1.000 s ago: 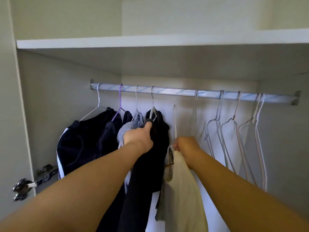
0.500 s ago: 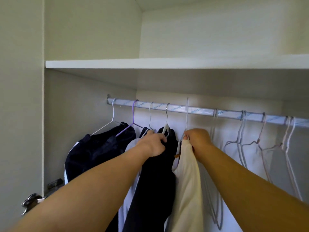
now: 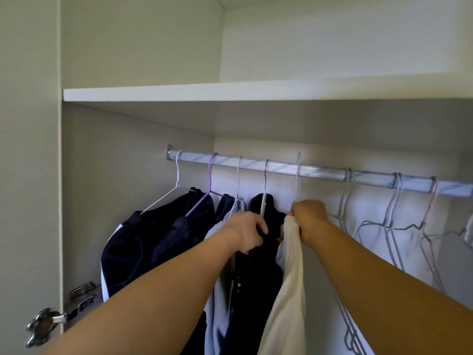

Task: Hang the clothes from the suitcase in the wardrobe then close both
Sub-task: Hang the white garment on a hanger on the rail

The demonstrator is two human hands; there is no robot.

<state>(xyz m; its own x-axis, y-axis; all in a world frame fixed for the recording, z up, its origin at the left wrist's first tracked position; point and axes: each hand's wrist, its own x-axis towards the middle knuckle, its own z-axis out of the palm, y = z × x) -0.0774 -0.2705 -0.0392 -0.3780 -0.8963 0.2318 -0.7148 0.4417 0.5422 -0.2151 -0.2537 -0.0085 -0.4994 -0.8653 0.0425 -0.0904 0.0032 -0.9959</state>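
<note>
Head view, voice 1: Where does the cream garment (image 3: 286, 290) sit against our grip?

Voice 2: Our right hand (image 3: 308, 220) has its fingers curled tight round the garment's top. The cloth is bunched just under a white hanger (image 3: 297, 175), whose hook rises across the rail (image 3: 320, 172) (whether it rests on the rail we cannot tell). The rest of the cloth hangs straight down below our fist, inside the wardrobe (image 3: 128, 188).

Voice 1: And our left hand (image 3: 247, 230)?

Voice 2: Its fingers curl round the shoulder of the black garment (image 3: 258, 272), just left of the cream one.

Voice 1: What stands around us?

Voice 2: Left of the black piece hang a grey garment (image 3: 217, 316) and 2 navy garments (image 3: 143, 247), the right-hand one on a purple hanger (image 3: 210, 175). To the right, the rail carries bare wire hangers (image 3: 395, 221), apart from our right hand, and our right forearm crosses in front of the lower ones. A white shelf (image 3: 230, 92) runs above the rail, and a metal hinge (image 3: 42, 326) sits at the lower left.

Voice 1: And the count?

Voice 2: We see 2 hands, 5 garments, 5 hooks at the rail's left end and at least 4 bare hangers (the frame edge cuts more off). We also see 1 rail, 1 shelf and 1 hinge.
</note>
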